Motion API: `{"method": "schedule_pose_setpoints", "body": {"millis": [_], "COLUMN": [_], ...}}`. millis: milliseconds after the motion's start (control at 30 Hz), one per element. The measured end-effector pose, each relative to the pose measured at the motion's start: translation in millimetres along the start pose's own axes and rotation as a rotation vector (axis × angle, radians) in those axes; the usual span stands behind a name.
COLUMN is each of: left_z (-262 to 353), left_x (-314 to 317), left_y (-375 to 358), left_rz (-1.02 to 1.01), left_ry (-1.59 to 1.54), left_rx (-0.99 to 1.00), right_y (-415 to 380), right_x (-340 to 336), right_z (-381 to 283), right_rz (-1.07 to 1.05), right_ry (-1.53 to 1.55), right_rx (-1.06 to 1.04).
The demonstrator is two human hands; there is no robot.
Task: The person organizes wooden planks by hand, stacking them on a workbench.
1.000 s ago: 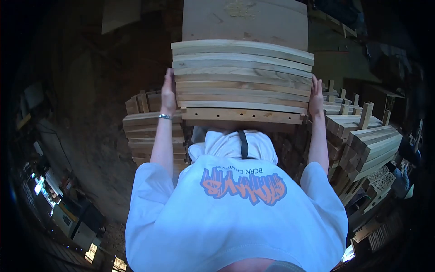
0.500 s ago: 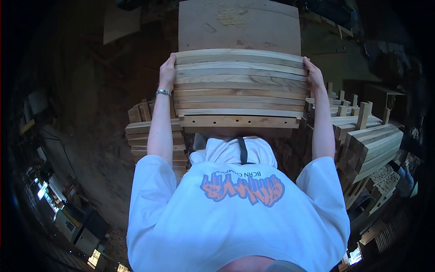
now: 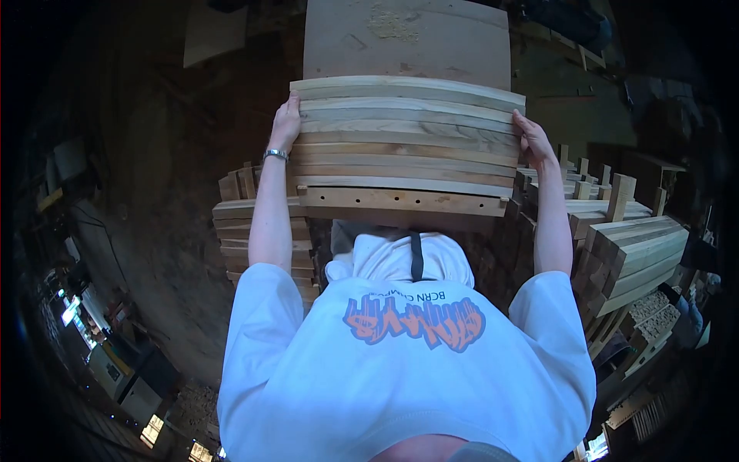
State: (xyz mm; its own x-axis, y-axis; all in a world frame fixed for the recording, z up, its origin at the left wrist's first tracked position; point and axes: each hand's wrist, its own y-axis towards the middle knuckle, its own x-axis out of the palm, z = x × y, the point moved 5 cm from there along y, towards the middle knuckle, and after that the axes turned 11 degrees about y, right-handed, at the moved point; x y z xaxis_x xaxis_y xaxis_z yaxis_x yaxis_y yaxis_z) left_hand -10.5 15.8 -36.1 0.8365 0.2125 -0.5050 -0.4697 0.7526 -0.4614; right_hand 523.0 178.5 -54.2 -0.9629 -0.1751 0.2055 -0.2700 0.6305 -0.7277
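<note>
A row of wooden strips (image 3: 408,131) lies side by side across the bench, long edges together. My left hand (image 3: 286,125) is closed against their left ends, just below the farthest strip. At the right ends, my right hand (image 3: 533,140) presses with bent fingers, its index finger near the second strip. The farthest strip (image 3: 408,86) extends a little past both hands. Along the near side runs a wooden rail (image 3: 400,199) with several dark holes, a thin dark gap between it and the strips.
Behind the strips, a pale board (image 3: 408,46) carries a patch of sawdust (image 3: 394,23). Stacked timber (image 3: 265,231) stands at left. More piled wood (image 3: 635,250) with upright posts stands at right, close to my right forearm.
Both hands have shifted slightly toward me along the strip ends. The farthest strip's ends, level with my fingers before, now show beyond them. The view has moved a little.
</note>
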Motion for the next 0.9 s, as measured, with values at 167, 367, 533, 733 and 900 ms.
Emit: {"method": "schedule_pose_setpoints", "body": {"millis": [167,367,533,733,900], "left_z": [-18,-83,-93,15,147], "left_x": [-10,-8,-9,-17,115], "left_y": [-33,-102,-127,-162,-127], "left_rz": [-0.173,-0.139,-0.072,0.609,0.234], "left_ry": [-0.213,-0.468,-0.496,0.363,0.580], "left_rx": [-0.154,-0.130,-0.137,0.458,0.755], "right_y": [-62,-119,-116,-180,-157], "right_x": [35,19,15,145,250], "right_z": [0,61,79,52,103], "right_rz": [0.007,0.036,0.158,0.653,0.465], "right_ry": [-0.042,-0.176,0.120,-0.958,-1.012], "right_rx": [-0.065,-0.026,0.044,-1.054,-1.242]}}
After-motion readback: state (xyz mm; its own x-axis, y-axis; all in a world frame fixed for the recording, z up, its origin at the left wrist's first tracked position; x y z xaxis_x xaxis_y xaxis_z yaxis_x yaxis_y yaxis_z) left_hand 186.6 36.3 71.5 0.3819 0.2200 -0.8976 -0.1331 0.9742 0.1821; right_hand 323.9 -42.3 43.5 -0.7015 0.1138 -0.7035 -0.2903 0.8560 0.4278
